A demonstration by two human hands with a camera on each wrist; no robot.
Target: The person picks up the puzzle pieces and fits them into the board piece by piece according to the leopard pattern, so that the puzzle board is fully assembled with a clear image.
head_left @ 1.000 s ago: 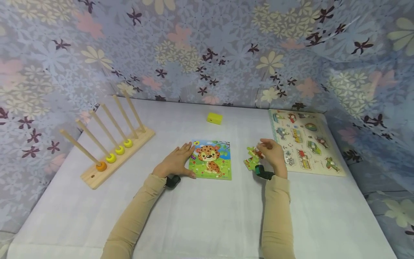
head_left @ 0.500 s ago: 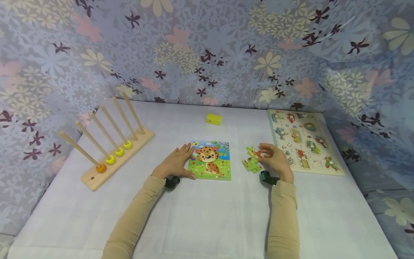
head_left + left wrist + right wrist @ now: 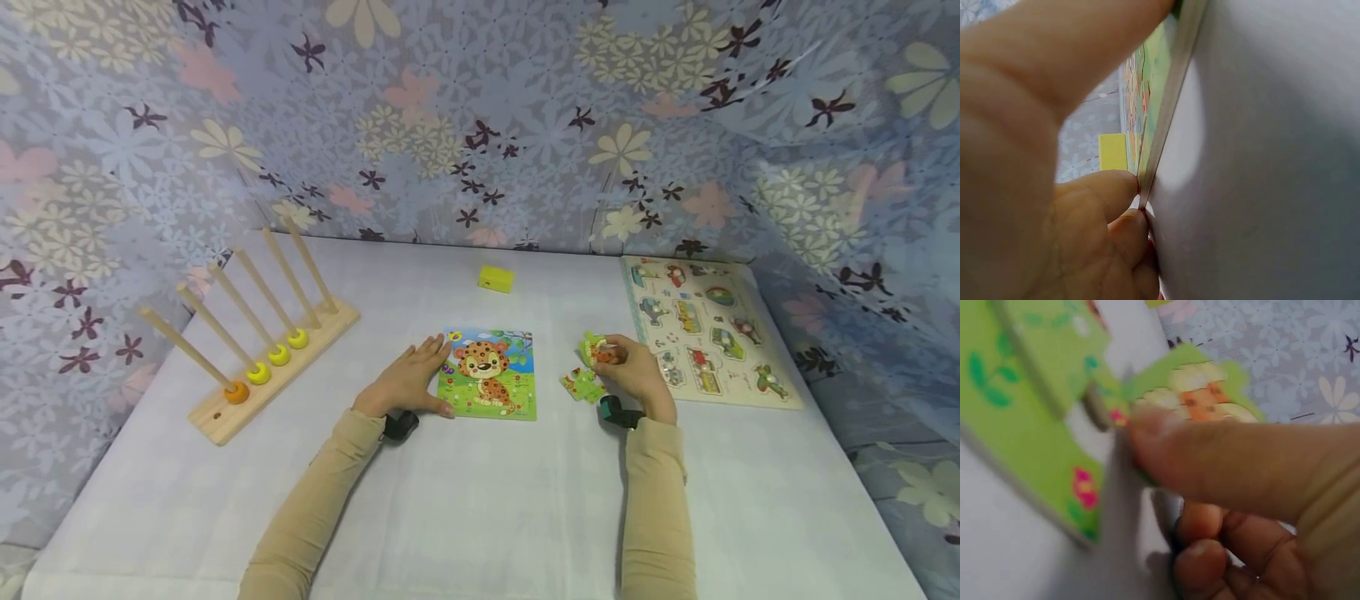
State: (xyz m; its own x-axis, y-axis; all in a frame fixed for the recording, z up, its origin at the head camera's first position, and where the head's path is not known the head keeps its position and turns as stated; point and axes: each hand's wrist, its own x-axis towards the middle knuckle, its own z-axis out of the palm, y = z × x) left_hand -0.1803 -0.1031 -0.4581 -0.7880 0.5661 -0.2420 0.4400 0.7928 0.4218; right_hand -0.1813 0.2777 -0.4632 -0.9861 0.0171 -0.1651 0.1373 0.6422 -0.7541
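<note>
A square leopard picture puzzle (image 3: 491, 379) lies flat in the middle of the table. My left hand (image 3: 405, 379) rests at its left side, fingers extended, thumb along the lower left corner; in the left wrist view the fingertips touch the board's edge (image 3: 1175, 94). Over to the right, my right hand (image 3: 637, 371) pinches a jigsaw piece (image 3: 1210, 390), green with orange spotted and cream parts, between thumb and fingers. Beneath and left of that hand, a few green jigsaw pieces (image 3: 583, 385) with red flowers overlap on the tabletop.
A yellow block (image 3: 497, 279) sits beyond the puzzle. At left stands a wooden peg rack (image 3: 315, 333) with several upright rods and a few yellow and orange beads. A pale picture board (image 3: 720, 333) lies right of my right hand. Flowered cloth (image 3: 420, 192) backs the table.
My right hand has lifted the spotted jigsaw piece off the small pile and tilted it, leaving the green pieces below. My left hand stays at the puzzle's edge.
</note>
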